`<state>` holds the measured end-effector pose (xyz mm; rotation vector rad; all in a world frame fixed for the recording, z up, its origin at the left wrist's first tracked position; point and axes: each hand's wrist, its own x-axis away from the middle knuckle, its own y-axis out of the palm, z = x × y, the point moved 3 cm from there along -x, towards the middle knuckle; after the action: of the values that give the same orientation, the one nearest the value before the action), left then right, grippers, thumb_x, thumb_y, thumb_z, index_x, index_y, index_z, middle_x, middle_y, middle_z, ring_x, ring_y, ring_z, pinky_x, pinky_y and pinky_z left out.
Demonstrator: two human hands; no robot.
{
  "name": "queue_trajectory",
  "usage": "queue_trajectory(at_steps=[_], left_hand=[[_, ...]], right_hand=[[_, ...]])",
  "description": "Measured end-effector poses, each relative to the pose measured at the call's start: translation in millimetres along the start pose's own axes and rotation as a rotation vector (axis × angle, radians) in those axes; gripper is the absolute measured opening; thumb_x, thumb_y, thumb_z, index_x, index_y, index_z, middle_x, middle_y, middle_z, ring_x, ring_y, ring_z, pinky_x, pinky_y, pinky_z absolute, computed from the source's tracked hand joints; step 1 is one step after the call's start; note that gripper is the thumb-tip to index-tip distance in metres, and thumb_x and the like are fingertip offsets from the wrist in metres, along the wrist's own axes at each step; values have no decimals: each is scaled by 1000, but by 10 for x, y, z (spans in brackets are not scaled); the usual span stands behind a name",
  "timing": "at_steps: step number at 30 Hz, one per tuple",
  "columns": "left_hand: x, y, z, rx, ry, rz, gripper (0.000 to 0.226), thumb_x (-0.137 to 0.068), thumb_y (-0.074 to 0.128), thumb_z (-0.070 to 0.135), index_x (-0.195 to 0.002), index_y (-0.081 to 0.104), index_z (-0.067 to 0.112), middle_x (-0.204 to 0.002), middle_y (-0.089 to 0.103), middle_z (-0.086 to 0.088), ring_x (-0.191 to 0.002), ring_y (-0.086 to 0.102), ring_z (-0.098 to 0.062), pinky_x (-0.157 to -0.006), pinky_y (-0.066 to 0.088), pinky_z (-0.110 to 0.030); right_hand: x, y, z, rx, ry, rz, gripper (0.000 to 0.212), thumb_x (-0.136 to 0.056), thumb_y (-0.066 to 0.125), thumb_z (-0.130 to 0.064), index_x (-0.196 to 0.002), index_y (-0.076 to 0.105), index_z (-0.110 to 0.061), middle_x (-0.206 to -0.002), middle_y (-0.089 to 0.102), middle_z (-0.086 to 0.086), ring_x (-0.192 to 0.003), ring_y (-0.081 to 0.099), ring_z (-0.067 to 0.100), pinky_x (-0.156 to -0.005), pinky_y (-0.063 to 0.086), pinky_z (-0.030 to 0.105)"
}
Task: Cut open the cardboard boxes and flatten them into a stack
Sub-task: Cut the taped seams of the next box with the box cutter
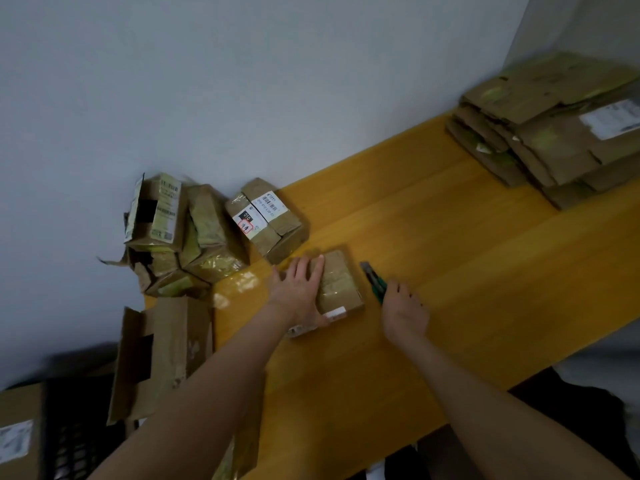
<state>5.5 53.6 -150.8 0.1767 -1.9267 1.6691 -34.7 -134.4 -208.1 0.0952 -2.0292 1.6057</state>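
Uncut taped box (341, 285) was pressed under the open left hand (301, 292), utility knife (374, 282) touched by the open right hand (403, 313); flattened stack (554, 133) was noted far right, sealed boxes (270, 220) left beyond.

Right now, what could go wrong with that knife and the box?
The knife lies right beside the box that the left hand rests on; a cut toward that hand could nick it. The right hand is only at the handle's end, so a loose grab might slip.
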Motion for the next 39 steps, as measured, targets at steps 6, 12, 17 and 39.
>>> queue_trajectory(at_steps=[6, 12, 17, 39], left_hand=[[-46, 54, 166, 86, -77, 29, 135, -63, 67, 77, -151, -17, 18, -159, -3, -9, -147, 1, -35, -116, 8, -61], [144, 9, -48, 37, -36, 64, 137, -61, 80, 59, -152, -17, 22, -161, -1, -6, -148, -1, -30, -118, 8, -54], [210, 87, -136, 137, -76, 37, 138, -60, 84, 53, -152, -16, 24, -162, -7, -4, -148, -5, -27, -119, 5, -48], [230, 119, -135, 186, -53, 65, 137, -61, 86, 48, -153, -11, 21, -161, -4, -6, -148, -4, -29, -120, 8, -49]], right_hand=[[23, -21, 16, -402, 125, -181, 35, -96, 52, -20, -129, 44, -13, -117, 59, 10, -103, 60, 28, -77, 53, 39], [243, -295, -48, -627, -89, -113, 41, -96, 52, -18, -136, 44, -15, -123, 58, 9, -106, 59, 27, -83, 52, 39], [535, -301, -27, -319, -243, -85, 47, -98, 48, -28, -144, 35, -30, -125, 60, -1, -103, 61, 21, -77, 53, 34], [627, -426, 9, -232, -242, -87, 51, -98, 48, -29, -144, 33, -44, -130, 58, -6, -106, 59, 18, -72, 50, 29]])
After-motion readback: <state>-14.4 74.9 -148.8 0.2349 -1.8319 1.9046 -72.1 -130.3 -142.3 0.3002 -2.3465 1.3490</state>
